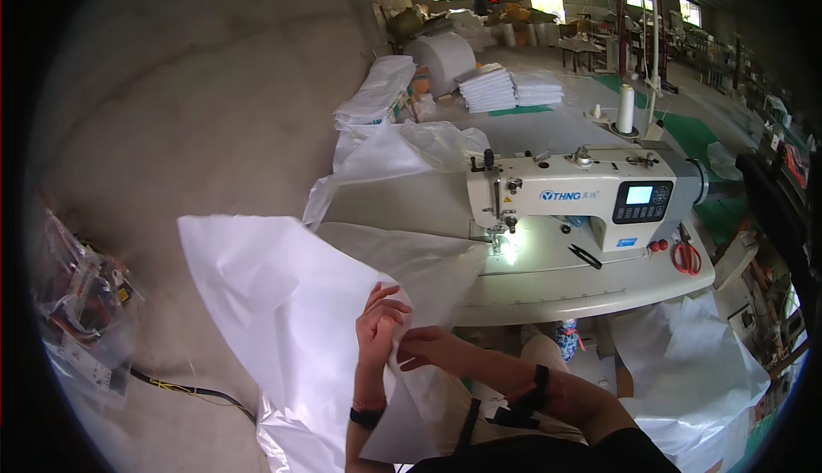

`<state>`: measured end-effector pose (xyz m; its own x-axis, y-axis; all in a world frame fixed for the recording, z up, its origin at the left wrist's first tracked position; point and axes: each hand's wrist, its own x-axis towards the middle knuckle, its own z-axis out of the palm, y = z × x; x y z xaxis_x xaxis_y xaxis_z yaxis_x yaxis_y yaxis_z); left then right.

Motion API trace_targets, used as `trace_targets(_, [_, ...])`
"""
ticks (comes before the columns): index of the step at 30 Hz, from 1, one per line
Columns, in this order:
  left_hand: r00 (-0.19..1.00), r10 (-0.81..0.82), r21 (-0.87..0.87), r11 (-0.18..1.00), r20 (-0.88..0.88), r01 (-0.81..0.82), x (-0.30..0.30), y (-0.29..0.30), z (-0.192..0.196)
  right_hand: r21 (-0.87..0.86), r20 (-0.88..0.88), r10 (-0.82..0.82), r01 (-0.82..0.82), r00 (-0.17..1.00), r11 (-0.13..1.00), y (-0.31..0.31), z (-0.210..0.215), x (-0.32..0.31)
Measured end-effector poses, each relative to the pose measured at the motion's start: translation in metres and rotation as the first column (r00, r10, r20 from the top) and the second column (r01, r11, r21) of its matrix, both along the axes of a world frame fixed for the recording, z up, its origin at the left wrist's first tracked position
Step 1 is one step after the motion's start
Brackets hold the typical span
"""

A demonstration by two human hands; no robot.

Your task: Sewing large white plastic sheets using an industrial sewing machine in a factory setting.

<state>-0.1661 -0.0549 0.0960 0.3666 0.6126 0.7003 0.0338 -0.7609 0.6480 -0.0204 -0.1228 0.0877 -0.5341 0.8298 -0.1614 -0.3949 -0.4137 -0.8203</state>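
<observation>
A large white plastic-like sheet (257, 293) hangs in front of me, left of the sewing machine (565, 190). My left hand (381, 321) is closed on its edge, fingers bent, the wrist upright. Just beside it my right hand (425, 349) reaches across from the right and grips the same edge, its fingertips partly hidden by the sheet. A thinner, translucent part of the material (402, 255) stretches over the table to the lit needle area (501, 246); I cannot tell whether it lies under the presser foot.
Black thread snips (586, 256) and red-handled scissors (686, 256) lie on the sewing table (548, 306). Behind stand a thread cone (626, 109), folded white stacks (488, 89) and a big white roll (441, 62). More white sheeting (693, 370) hangs at right; a black cable (193, 390) crosses the floor.
</observation>
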Motion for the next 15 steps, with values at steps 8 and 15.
trace_targets(8, [0.973,0.208,0.254,0.951,-0.097,-0.178,0.034,0.035,0.045,0.637,0.206,-0.268,0.079,0.941,0.767,0.009,-0.035,0.011])
trace_targets(15, [0.631,0.706,0.458,0.699,-0.321,-0.55,0.068,0.181,0.05,-0.299,-0.237,-0.223,0.147,0.946,0.943,-0.044,-0.112,-0.036])
